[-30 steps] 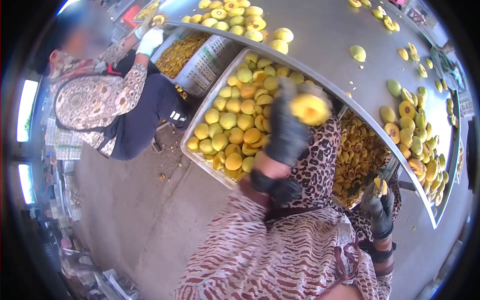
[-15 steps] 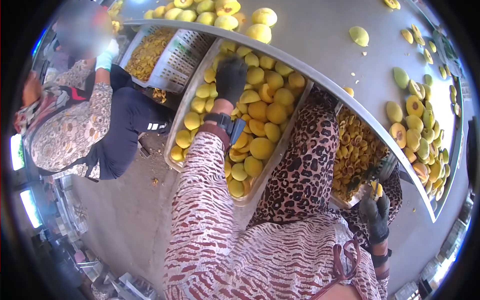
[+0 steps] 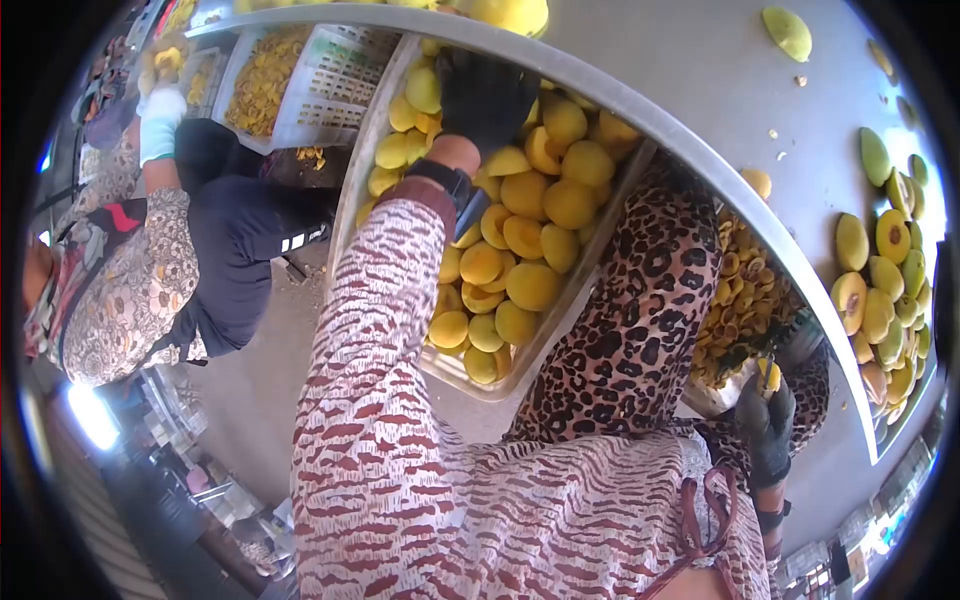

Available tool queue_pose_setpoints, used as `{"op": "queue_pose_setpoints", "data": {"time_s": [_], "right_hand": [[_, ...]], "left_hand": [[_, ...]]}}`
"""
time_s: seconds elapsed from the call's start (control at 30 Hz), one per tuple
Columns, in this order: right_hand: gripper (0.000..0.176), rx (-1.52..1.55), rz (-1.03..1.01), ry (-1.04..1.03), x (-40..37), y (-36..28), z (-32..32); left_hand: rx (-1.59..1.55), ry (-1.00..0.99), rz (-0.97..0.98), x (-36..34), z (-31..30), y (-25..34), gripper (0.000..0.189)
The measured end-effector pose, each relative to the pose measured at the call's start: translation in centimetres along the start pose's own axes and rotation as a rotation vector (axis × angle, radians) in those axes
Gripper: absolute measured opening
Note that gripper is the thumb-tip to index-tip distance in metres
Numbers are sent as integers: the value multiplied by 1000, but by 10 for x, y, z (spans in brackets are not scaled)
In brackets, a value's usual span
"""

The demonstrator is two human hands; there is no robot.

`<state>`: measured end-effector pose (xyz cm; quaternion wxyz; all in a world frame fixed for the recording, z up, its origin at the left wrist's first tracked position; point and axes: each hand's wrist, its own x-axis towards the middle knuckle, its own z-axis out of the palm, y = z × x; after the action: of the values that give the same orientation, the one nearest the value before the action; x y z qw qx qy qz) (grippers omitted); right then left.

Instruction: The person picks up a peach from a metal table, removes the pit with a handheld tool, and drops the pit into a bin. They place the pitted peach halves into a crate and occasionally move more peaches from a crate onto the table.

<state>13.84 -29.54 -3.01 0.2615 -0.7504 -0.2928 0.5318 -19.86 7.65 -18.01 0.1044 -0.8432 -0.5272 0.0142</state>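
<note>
My left hand (image 3: 488, 98), in a black glove, reaches over the far end of a crate (image 3: 515, 385) of yellow peaches, many of them halves (image 3: 535, 285). Its fingers point away from me, and their tips are hidden. At the lower right, my gloved right hand (image 3: 766, 425) is closed round a small metal-tipped tool, mostly covered by the fingers. A piece of yellow peach (image 3: 768, 374) shows at its tip. Just beyond that hand lies a container of brownish-yellow scraps (image 3: 745, 290), partly hidden by my leg and the table edge.
A curved metal table (image 3: 660, 60) runs above the crate, with peach halves (image 3: 885, 290) piled on its right. To the left sits a person in a floral sleeve (image 3: 140, 275) and a white glove, near a white basket (image 3: 335, 85) and more scraps (image 3: 265, 80).
The view has shifted, moving the crate and table edge within the picture. My left hand has gone further toward the crate's far end. My right hand still holds the tool near the scraps.
</note>
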Motion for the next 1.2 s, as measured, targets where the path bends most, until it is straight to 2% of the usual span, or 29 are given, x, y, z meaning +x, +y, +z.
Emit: {"op": "queue_pose_setpoints", "data": {"time_s": [0.03, 0.1, 0.13, 0.17, 0.2, 0.23, 0.27, 0.33, 0.37, 0.4, 0.43, 0.5, 0.57, 0.6, 0.63, 0.7, 0.73, 0.77, 0.83, 0.87, 0.9, 0.97, 1.0, 1.07, 1.1, 1.17, 1.2], "right_hand": [[35, 34, 51, -5, 1, -2, -1], [31, 63, 39, -2, 7, -5, 7], [29, -106, -104, 21, 8, -10, 11], [27, -277, -252, 56, 9, -13, 12], [29, -536, -495, -24, 11, -14, 6], [29, -534, -501, -6, 6, -18, 3], [30, -376, -395, -13, 0, -22, 2], [33, -95, -241, -14, -12, -2, -6], [33, -89, -247, -7, -18, 10, -11], [34, 16, -169, 40, -25, 20, -14], [35, 118, -90, 77, -31, 30, -15], [36, 174, -127, 72, -38, 39, -13], [37, -83, -166, 58, -40, 32, -11], [37, 81, -30, -18, -44, 16, -6], [37, 76, -57, -14, -42, 11, 2], [35, -196, -310, 33, -48, 7, 9], [33, -558, -676, 92, -43, 12, 8], [33, -568, -691, 85, -46, 11, 9], [19, -127, -420, 62, -48, 6, 17], [10, -188, -435, 89, -52, 0, 22], [10, -199, -450, 88, -55, 0, 21], [29, -514, -677, 12, -61, 4, 16], [29, -525, -678, 6, -65, 10, 11], [26, -762, -796, 0, -64, 21, 3], [26, -766, -802, 1, -63, 18, 8], [30, -552, -850, 27, -64, 7, 27], [33, -429, -734, -45, -67, 3, 33]], "left_hand": [[1, -18, 6, 0, 8, 1, 49], [14, 301, 32, 1, 16, -3, 39], [15, 302, 34, 1, 14, -3, 39], [13, 157, 76, 3, 7, -3, 38], [11, 15, 120, 5, 0, -3, 37], [12, 32, 128, 9, 7, -9, 37], [-31, -28, 138, 16, 29, -20, 39], [-68, -76, 152, 16, 22, -23, 42], [-114, 52, 113, 0, -7, -15, 47], [-160, 175, 75, -21, -28, -8, 54], [-154, 172, 76, -46, -35, -3, 54], [-259, 84, 17, -100, -35, 2, 64], [-235, 63, -126, -153, -29, 20, 69], [-237, 111, -170, -173, -17, 31, 69], [-240, 166, -209, -182, -9, 39, 70], [-268, 172, -232, -177, -15, 42, 71], [-299, 100, -236, -177, -19, 42, 72], [-320, 34, -241, -176, -23, 38, 73], [-322, 15, -226, -176, -17, 30, 75], [-337, -23, -191, -176, -25, 28, 77], [-342, -10, -203, -180, -32, 25, 77], [-352, -81, -143, -197, -55, 15, 80], [-408, -16, -87, -215, -67, 16, 86], [-395, -35, -59, -259, -88, 28, 88], [-380, -55, -20, -279, -96, 35, 90], [-358, -116, 13, -317, -100, 48, 89], [-456, -132, -39, -338, -83, 47, 86]]}}
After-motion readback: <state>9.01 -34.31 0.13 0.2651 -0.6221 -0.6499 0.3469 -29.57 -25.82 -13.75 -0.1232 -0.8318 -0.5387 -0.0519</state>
